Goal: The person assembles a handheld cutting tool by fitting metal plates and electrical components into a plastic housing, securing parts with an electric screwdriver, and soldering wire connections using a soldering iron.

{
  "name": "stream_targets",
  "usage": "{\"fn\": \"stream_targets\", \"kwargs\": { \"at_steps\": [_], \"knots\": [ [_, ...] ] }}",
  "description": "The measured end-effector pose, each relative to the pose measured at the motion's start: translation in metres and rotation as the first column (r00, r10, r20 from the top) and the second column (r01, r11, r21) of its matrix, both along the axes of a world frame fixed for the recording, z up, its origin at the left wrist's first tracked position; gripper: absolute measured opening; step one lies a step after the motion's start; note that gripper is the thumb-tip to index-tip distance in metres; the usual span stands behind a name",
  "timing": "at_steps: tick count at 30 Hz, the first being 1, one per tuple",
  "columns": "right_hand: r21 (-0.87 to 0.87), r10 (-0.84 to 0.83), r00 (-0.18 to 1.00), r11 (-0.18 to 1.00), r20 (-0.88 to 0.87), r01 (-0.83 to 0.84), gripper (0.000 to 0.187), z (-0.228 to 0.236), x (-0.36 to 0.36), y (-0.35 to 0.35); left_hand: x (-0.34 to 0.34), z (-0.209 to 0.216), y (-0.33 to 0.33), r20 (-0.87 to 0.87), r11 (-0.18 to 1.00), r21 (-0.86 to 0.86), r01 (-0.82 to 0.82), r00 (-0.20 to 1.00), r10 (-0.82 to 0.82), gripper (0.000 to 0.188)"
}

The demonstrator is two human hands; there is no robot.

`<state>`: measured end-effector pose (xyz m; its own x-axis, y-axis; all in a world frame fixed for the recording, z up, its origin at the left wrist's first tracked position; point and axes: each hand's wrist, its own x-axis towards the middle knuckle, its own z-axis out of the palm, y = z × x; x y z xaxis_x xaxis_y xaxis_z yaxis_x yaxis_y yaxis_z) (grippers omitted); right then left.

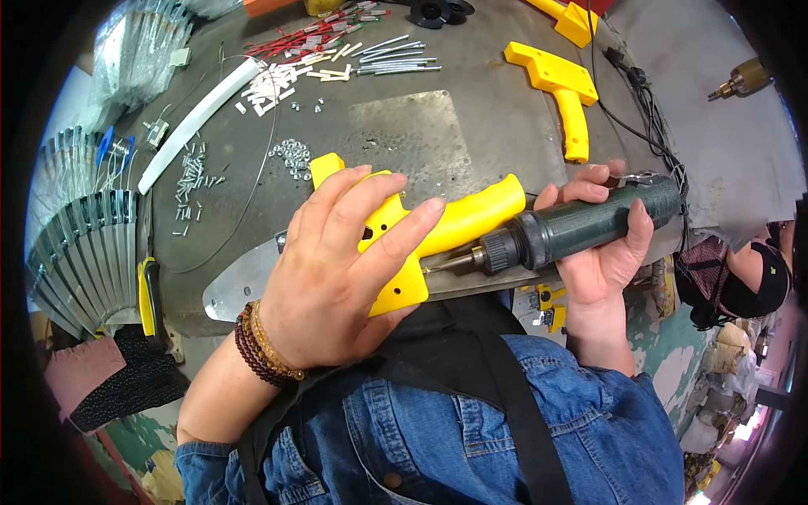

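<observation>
My left hand [316, 261] lies over a yellow plastic tool housing [475, 217] with a curved handle, gripping its body near the front edge of the bench. From under that hand a flat silver blade [240, 282] sticks out to the left, partly hidden. My right hand [599, 261] is wrapped round a dark green electric screwdriver [602, 220], held almost level. Its bit meets the right edge of the housing, where a small screw seems to sit at the tip.
Left of centre lie small screws [192, 178], nuts [293, 158] and a white curved strip [198, 126]. Farther back are white sleeves [273, 84], long bolts [400, 61] and red wires [295, 42]. Another yellow housing [555, 80] lies right, beside black cables [652, 126]. A yellow-handled cutter [149, 299] is at left.
</observation>
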<state>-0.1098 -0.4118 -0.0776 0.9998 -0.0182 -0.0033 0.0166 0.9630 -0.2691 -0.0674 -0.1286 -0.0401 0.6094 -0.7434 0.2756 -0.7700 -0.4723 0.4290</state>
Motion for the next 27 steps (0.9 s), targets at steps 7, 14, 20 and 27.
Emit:
{"fn": "stream_targets", "kwargs": {
  "at_steps": [7,14,20,27],
  "knots": [
    [-0.144,0.047,0.994,0.989,0.099,-0.032,0.048,-0.002,0.0,0.007,0.0,-0.003,0.001,-0.015,1.0,-0.027,-0.008,1.0,0.007,0.085],
    [-0.141,0.238,0.935,0.968,0.261,-0.207,0.066,-0.019,0.008,-0.009,-0.003,-0.005,0.003,-0.011,0.998,-0.057,0.005,1.0,-0.006,0.081],
    [-0.122,0.193,0.955,0.978,0.223,-0.169,0.055,-0.013,0.015,-0.001,-0.004,-0.006,0.004,-0.002,0.999,-0.035,-0.012,1.0,0.012,0.079],
    [0.004,0.115,0.968,0.993,0.225,-0.119,0.055,-0.019,0.018,0.002,0.013,0.008,0.02,0.015,0.989,-0.15,-0.018,1.0,0.021,0.071]
  ]
}}
